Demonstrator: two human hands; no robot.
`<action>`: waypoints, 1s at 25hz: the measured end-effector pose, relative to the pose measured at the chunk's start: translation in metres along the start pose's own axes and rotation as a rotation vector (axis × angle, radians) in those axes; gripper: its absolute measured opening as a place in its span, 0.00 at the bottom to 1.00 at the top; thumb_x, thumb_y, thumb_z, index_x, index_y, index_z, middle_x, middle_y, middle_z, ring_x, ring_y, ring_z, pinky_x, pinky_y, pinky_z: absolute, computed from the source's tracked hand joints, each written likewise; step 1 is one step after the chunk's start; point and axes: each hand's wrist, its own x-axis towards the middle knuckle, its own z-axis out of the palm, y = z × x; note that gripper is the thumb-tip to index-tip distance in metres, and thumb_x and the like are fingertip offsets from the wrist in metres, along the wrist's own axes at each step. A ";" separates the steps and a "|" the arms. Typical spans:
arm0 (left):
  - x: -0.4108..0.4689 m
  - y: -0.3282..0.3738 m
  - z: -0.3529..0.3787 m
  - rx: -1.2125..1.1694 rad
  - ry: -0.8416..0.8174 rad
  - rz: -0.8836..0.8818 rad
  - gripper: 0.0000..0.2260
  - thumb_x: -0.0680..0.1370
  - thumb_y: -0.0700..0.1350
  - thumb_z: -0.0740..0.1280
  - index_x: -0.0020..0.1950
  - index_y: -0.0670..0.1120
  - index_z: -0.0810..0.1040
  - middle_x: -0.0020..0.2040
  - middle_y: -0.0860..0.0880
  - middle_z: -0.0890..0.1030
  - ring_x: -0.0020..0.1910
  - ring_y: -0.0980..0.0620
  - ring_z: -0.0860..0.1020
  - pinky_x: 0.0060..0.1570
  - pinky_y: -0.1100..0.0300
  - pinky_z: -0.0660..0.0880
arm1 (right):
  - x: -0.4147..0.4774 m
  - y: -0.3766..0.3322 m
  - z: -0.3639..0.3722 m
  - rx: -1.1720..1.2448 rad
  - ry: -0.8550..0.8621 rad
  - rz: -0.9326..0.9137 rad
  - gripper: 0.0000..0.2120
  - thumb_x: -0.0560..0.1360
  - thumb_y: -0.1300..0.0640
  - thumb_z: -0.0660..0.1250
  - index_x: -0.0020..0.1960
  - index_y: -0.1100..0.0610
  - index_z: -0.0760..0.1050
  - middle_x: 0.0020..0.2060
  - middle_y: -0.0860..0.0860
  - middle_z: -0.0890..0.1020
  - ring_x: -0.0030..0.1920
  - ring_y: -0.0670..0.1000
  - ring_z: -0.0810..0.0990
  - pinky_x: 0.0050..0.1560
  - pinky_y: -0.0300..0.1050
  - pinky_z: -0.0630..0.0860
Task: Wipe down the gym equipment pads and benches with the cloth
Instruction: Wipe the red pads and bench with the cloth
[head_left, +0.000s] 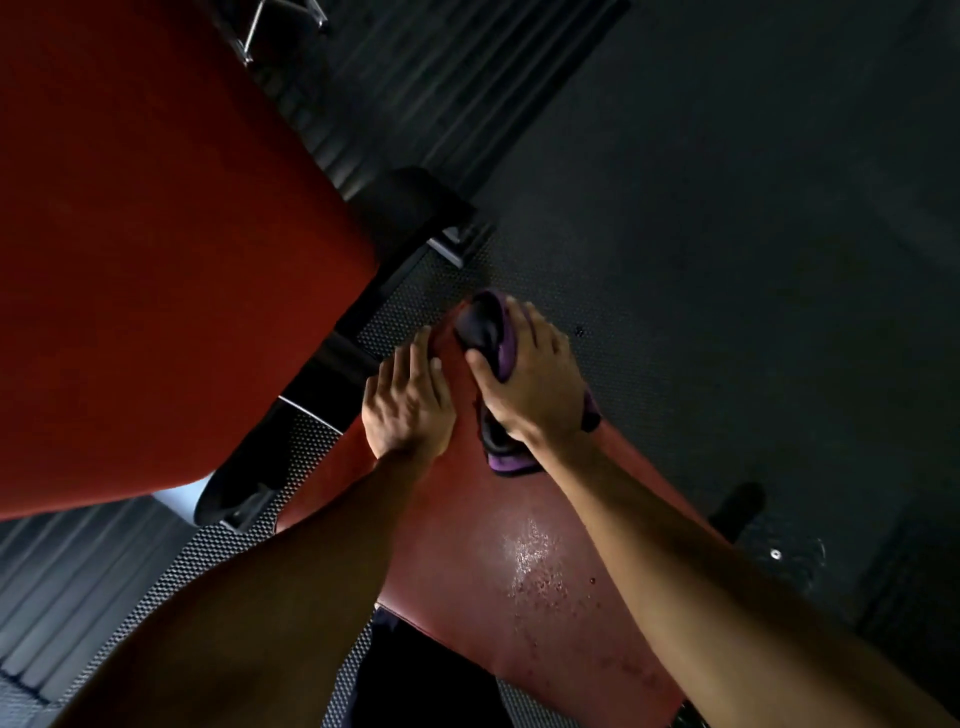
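A narrow red seat pad (467, 561) runs from the bottom centre up to a tapered far end. Wet droplets glisten on its middle. My right hand (530, 384) grips a bunched purple cloth (485, 327) near the pad's far end, thumb over the cloth, more cloth trailing under the wrist. My left hand (410, 400) lies flat beside it on the pad's left side, fingers straight and pointing away from me. A large red back pad (145, 249) fills the left of the view, raised above the seat.
Black metal frame parts (395, 218) join the two pads. A dark perforated rubber floor (727, 234) spreads to the right and beneath. A black foot or knob (737, 509) sits right of the seat. Chrome bars (270, 21) show at the top.
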 end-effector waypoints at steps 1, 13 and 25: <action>0.001 -0.001 0.002 0.005 -0.007 -0.001 0.18 0.84 0.50 0.58 0.70 0.46 0.75 0.59 0.47 0.82 0.53 0.43 0.81 0.52 0.48 0.74 | 0.013 -0.017 0.004 -0.023 0.014 -0.017 0.40 0.77 0.30 0.54 0.80 0.54 0.64 0.74 0.56 0.71 0.71 0.63 0.72 0.70 0.61 0.69; 0.006 0.001 0.004 -0.152 -0.024 -0.022 0.18 0.84 0.50 0.54 0.71 0.46 0.71 0.62 0.45 0.81 0.55 0.43 0.81 0.55 0.46 0.79 | -0.055 0.063 -0.026 -0.182 -0.051 0.177 0.36 0.79 0.29 0.51 0.67 0.57 0.76 0.56 0.55 0.82 0.54 0.59 0.81 0.55 0.54 0.76; 0.003 0.003 -0.005 0.015 -0.059 0.011 0.18 0.85 0.48 0.54 0.72 0.45 0.72 0.59 0.44 0.80 0.53 0.42 0.80 0.53 0.47 0.75 | 0.011 -0.033 -0.004 -0.064 0.037 0.300 0.32 0.78 0.33 0.56 0.64 0.58 0.77 0.57 0.57 0.82 0.56 0.62 0.80 0.56 0.57 0.75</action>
